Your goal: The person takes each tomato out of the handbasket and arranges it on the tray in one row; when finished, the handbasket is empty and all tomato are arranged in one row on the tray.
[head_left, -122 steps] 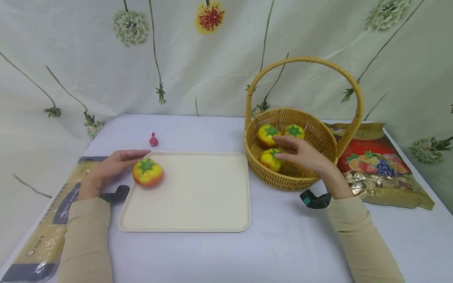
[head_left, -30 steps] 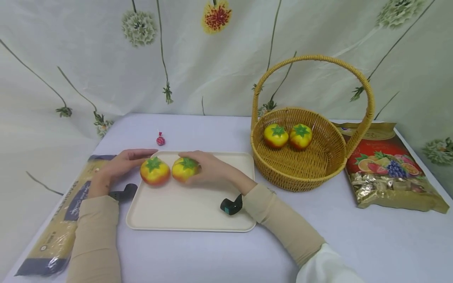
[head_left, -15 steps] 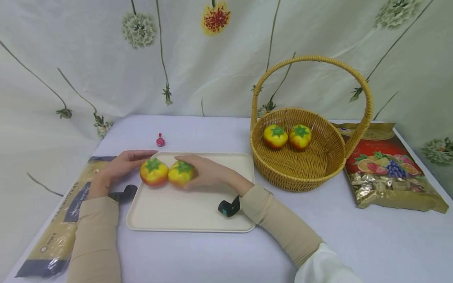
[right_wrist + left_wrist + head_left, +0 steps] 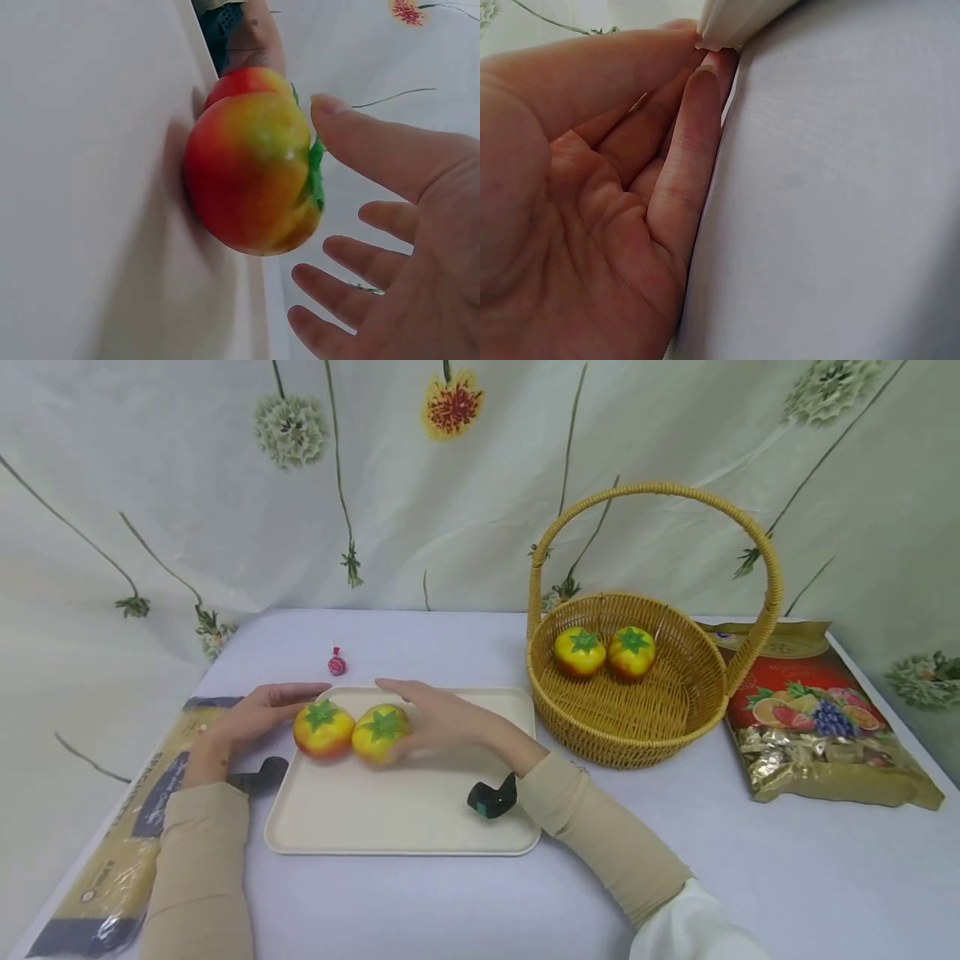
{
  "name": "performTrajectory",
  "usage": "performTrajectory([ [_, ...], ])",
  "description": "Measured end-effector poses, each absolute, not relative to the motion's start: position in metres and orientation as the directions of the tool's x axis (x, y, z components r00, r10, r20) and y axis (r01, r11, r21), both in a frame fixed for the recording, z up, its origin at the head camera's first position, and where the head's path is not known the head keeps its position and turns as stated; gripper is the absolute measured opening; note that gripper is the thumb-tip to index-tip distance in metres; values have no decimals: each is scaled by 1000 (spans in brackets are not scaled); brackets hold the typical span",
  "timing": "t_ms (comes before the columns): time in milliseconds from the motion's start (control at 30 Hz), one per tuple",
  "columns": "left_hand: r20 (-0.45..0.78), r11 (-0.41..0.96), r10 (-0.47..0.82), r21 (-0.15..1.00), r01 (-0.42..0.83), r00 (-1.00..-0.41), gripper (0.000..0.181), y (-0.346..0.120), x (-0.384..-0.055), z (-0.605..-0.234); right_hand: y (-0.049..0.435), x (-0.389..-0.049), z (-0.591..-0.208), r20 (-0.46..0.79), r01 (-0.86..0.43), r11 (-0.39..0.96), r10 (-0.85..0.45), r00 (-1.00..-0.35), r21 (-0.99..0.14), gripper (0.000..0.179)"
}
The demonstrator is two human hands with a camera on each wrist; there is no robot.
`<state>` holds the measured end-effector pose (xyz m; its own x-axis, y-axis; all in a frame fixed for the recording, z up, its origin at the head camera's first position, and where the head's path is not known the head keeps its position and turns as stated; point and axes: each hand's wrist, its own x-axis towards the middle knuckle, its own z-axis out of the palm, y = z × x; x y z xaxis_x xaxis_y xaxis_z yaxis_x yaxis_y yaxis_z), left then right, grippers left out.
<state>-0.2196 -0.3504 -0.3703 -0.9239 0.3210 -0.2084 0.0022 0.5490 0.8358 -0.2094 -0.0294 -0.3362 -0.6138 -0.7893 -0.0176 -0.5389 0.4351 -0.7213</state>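
Two toy persimmons, yellow-red with green leaf tops, sit side by side in the back left part of the cream tray [image 4: 405, 827]. One is the left persimmon [image 4: 323, 730], the other the right persimmon [image 4: 380, 732]. My left hand [image 4: 251, 720] is at the tray's back left corner; in the left wrist view its thumb and fingertips meet at the tray rim [image 4: 739, 22]. Beside the right persimmon is my right hand [image 4: 450, 718]. In the right wrist view its fingers [image 4: 367, 262] are spread, with a gap between them and the nearer persimmon [image 4: 251, 176].
A wicker basket [image 4: 630, 747] with a tall handle stands right of the tray, holding two persimmons [image 4: 579, 652]. Behind it on the right lies a red-gold candy bag [image 4: 825, 718]. A spaghetti packet [image 4: 112, 852] lies at the left, a small wrapped candy [image 4: 337, 662] behind the tray.
My right hand has brought a persimmon from the basket to the tray, slid it left against the other, and now released it, drawing slightly away. The left hand stays at the tray corner.
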Motion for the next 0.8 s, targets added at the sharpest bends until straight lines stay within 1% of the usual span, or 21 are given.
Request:
performTrajectory([
  [100, -213, 558, 318, 830, 0, -924, 48, -350, -220, -371, -18, -209, -326, 4, -523, 423, -775, -632, -740, 87],
  [267, -221, 564, 305, 825, -11, -926, 49, -350, -221, -373, 8, -208, -304, 76, -546, 419, -739, -669, -726, 83],
  [567, -213, 566, 315, 824, 3, -925, 49, -349, -219, -373, 83, -209, -263, 191, -530, 377, -650, -736, -759, 78],
  [667, -214, 569, 313, 822, 2, -925, 48, -349, -220, -373, 111, -212, -254, 201, -506, 377, -613, -764, -775, 77],
  [800, -207, 567, 320, 823, 12, -925, 48, -350, -220, -373, 143, -219, -249, 180, -444, 386, -556, -811, -809, 77],
])
